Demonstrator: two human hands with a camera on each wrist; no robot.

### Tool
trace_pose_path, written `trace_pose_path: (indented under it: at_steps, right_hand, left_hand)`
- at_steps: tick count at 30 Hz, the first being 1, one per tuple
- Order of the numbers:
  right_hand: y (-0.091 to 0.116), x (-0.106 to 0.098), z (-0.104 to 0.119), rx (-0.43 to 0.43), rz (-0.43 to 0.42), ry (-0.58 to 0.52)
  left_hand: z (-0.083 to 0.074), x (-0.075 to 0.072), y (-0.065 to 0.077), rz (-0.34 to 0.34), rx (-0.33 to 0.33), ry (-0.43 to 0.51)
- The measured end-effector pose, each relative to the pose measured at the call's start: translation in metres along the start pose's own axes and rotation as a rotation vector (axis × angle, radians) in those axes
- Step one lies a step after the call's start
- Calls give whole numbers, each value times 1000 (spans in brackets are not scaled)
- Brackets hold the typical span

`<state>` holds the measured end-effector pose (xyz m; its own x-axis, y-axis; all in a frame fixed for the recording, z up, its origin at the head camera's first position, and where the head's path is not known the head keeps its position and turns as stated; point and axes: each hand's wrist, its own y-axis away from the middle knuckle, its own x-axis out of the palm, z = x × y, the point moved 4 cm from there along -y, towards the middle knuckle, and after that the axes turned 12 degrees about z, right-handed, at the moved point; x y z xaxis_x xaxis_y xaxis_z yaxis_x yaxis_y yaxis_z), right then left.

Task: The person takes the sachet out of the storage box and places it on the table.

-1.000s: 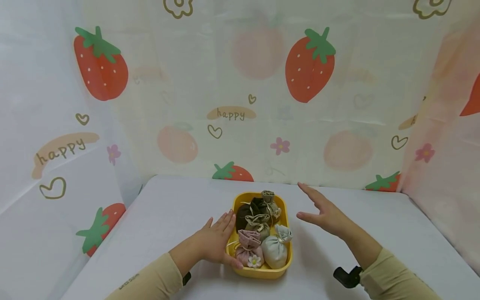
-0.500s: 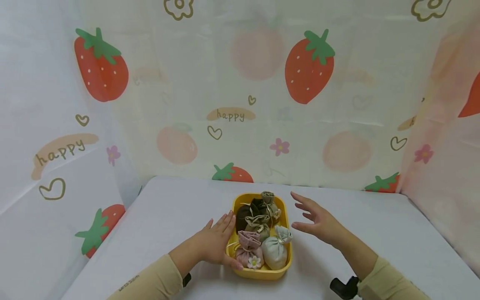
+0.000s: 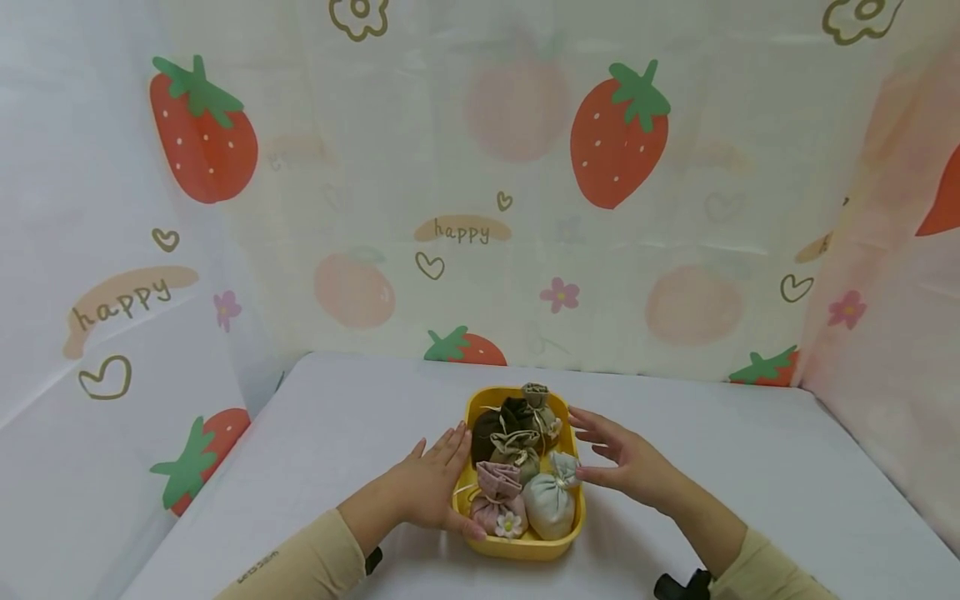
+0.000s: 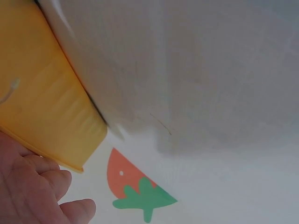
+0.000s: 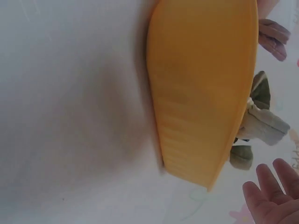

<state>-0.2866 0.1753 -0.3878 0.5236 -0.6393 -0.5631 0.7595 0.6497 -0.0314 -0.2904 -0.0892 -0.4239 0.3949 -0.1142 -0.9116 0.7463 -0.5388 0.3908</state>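
A yellow plastic basket (image 3: 523, 548) stands on the white table with several small drawstring pouches in it. At its front lie a pink pouch (image 3: 495, 507) with a white flower and a pale blue-white pouch (image 3: 550, 507). Behind them are an olive pouch (image 3: 517, 454), a dark brown pouch (image 3: 485, 433) and a grey-brown pouch (image 3: 536, 393). My left hand (image 3: 426, 490) lies along the left rim, fingers straight and thumb toward the front corner. With fingers loosely bent, my right hand (image 3: 628, 467) is at the right rim, its thumb tip by the pale pouch's neck.
White tabletop (image 3: 360, 408) surrounds the basket. A pale curtain (image 3: 480, 167) printed with strawberries and hearts hangs behind the table and along both sides. A black wrist device (image 3: 681, 586) shows under my right forearm.
My right hand has moved left, from beside the basket to its right rim, with its fingers drawing closer together. The left hand, basket and pouches have stayed in place.
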Motion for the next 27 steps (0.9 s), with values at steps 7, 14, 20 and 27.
trace_pose_path:
  at_steps: [7, 14, 20, 27]
  right_hand:
    - [-2, 10, -4, 10, 40, -18]
    - [-4, 16, -8, 66, 56, -58]
    - [-6, 19, -12, 102, 36, -47]
    - [-7, 20, -17, 143, 31, -50]
  left_hand:
    - [0, 1, -1, -3, -3, 1]
    - [1, 2, -2, 0, -12, -8]
    - [1, 1, -2, 0, -10, 9]
    - [1, 1, -1, 1, -6, 15]
